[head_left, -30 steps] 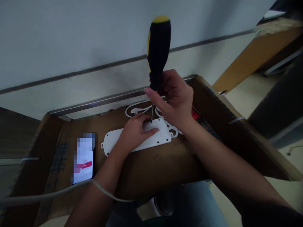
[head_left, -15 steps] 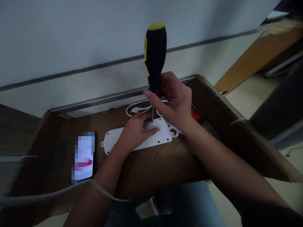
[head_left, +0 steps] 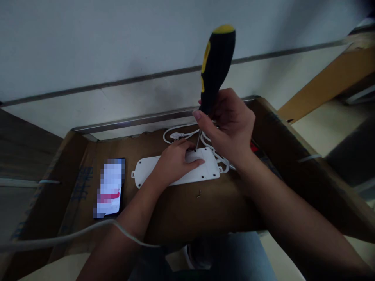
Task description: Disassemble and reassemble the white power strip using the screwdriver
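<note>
A white power strip (head_left: 209, 168) lies with its screw-hole side up on the cardboard. My left hand (head_left: 173, 162) holds it down near its middle, thumb on the top and fingers bent over the far edge. My right hand (head_left: 231, 125) grips a black and yellow screwdriver (head_left: 217, 62) low on the handle, thumb along the near side. The handle leans to the right, and the shaft's tip stands at a hole by the strip's far edge, close to my left fingertips. Small brass-coloured screws (head_left: 199, 194) rest on the cardboard in front of the strip.
Behind the strip, a white cord with its plug (head_left: 177, 136) lies in loops. A lit phone (head_left: 113, 187) is on the left. Cardboard side walls (head_left: 293, 156) rise left and right, with a pale panel (head_left: 131, 97) behind. A cable (head_left: 73, 231) crosses over my left forearm.
The screwdriver's handle now tips further to the right, my right hand moving with it; its tip stays at the same hole. The view has shifted slightly. My left hand keeps its place on the strip.
</note>
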A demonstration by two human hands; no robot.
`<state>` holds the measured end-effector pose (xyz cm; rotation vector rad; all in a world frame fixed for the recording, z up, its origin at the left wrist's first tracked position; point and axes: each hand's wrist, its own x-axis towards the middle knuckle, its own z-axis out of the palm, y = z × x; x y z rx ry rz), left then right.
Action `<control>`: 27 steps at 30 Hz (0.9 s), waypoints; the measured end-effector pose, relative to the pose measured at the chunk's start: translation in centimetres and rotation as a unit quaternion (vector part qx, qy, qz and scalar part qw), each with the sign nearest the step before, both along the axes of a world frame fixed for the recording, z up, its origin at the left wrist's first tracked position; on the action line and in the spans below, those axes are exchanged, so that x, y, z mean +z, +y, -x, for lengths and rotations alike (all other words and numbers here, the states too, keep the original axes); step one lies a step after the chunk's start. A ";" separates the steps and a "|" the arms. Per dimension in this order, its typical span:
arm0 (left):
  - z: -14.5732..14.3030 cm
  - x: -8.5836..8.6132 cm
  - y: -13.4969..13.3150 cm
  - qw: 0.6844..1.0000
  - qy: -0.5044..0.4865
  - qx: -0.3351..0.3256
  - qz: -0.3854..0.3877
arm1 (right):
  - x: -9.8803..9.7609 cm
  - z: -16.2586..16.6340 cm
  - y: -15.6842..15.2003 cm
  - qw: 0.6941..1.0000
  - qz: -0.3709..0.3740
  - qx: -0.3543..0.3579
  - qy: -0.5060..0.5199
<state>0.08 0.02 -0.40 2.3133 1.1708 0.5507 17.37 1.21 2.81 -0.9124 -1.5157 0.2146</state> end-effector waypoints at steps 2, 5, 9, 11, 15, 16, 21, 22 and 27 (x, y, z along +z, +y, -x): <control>-0.1 0.0 0.0 1.000 -0.002 0.003 0.005 | 0.0 0.1 -0.1 1.000 0.001 -0.007 0.003; -0.1 0.0 -0.1 1.000 -0.010 0.006 0.017 | 0.0 0.1 -0.1 1.000 -0.005 -0.019 0.003; -0.1 0.0 -0.2 1.000 -0.015 0.011 0.024 | 0.0 0.0 -0.1 1.000 -0.010 -0.018 0.004; -0.1 0.0 -0.2 0.999 -0.019 0.011 0.024 | 0.0 0.0 -0.1 1.000 -0.011 -0.017 0.006; -0.1 0.1 -0.2 0.999 -0.022 0.011 0.026 | 0.1 0.0 -0.2 1.000 -0.016 -0.014 0.006; -0.1 0.1 -0.2 0.999 -0.022 0.011 0.027 | 0.1 0.0 -0.2 1.000 -0.015 -0.013 0.006; -0.1 0.1 -0.2 0.999 -0.026 0.010 0.032 | 0.1 0.0 -0.2 1.000 -0.008 -0.006 0.020; -0.1 0.1 -0.2 0.999 -0.025 0.010 0.032 | 0.1 0.0 -0.1 1.000 -0.008 -0.003 0.022; -0.1 0.1 -0.2 0.999 -0.023 0.012 0.030 | 0.1 0.0 -0.1 1.000 -0.004 -0.002 0.021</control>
